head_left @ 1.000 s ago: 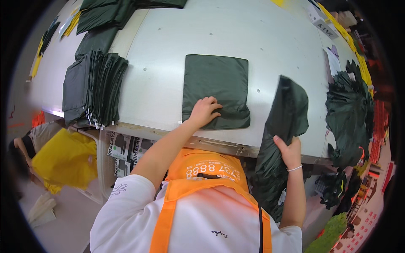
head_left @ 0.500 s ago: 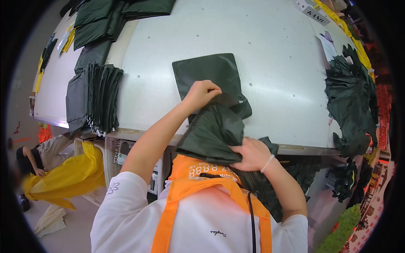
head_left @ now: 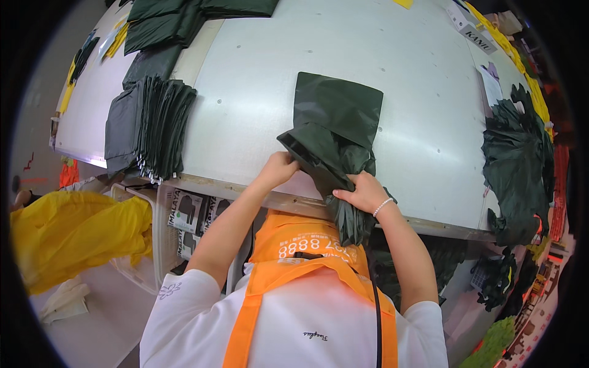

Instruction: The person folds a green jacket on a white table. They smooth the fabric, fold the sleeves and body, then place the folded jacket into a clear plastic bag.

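Note:
A dark green piece of thin, shiny fabric [head_left: 338, 110] lies partly flat on the white table, its nearer part gathered and hanging over the front edge. My left hand [head_left: 279, 170] is closed at a folded-over flap on its left side, the fingertips partly hidden. My right hand [head_left: 365, 193] grips the bunched part just above the table edge, thumb on top. Left of my hands stands a row of folded dark green pieces [head_left: 152, 126].
The white table [head_left: 257, 110] curves around me. Folded green stacks [head_left: 162, 27] lie at the far left; a loose green heap [head_left: 515, 165] hangs over the right edge. A white basket [head_left: 164, 239] with printed packs is below. Yellow fabric [head_left: 80, 233] is at lower left.
The fabric has turned and shifted right, with its near part now gathered narrower. My left hand moved down from over the fabric to its left edge; my right hand moved up.

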{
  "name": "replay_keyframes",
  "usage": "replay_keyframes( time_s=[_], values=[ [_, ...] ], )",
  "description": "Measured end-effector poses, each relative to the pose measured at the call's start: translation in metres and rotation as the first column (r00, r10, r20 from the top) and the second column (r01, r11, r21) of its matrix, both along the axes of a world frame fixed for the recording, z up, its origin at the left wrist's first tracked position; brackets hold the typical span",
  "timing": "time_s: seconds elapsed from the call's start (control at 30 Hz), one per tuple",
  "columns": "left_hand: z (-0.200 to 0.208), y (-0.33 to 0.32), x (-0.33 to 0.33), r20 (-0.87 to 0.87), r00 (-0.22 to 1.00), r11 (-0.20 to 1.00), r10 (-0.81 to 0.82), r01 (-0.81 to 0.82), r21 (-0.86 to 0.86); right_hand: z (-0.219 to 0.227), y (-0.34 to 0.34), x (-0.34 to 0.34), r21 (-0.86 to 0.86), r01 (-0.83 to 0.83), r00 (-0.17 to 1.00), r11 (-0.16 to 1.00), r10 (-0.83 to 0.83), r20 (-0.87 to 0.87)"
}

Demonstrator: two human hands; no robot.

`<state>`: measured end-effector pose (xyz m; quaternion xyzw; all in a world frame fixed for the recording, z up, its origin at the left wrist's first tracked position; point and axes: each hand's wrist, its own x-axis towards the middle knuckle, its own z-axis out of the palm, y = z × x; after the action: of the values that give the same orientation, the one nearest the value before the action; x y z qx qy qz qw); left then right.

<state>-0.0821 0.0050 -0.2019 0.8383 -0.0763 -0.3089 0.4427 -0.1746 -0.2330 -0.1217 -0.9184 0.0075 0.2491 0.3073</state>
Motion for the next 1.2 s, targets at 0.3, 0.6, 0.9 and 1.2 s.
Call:
replay_keyframes(
  time_s=[0.3,0.6,0.9,1.2],
  values=[
    [0.053,-0.039,-0.071,0.626,0.636,0.879,-0.452,0.435,0.193,0.013,0.003,0.022,-0.278,0.085,0.995,0.957,-0.069,0.067],
    [0.119,-0.118,0.007,0.885,0.396,0.969,-0.247,0.107,0.222,0.011,0.040,0.013,-0.391,-0.071,0.969,0.918,0.156,0.192],
    [0.113,-0.129,-0.064,0.747,0.371,0.794,-0.551,0.508,0.334,-0.016,0.036,0.008,0.025,0.164,0.919,0.986,-0.162,0.359],
    [0.077,-0.014,-0.019,0.742,0.662,0.894,-0.107,0.391,-0.219,-0.051,-0.033,0.014,0.203,0.316,0.627,0.927,-0.365,0.688]
  ],
)
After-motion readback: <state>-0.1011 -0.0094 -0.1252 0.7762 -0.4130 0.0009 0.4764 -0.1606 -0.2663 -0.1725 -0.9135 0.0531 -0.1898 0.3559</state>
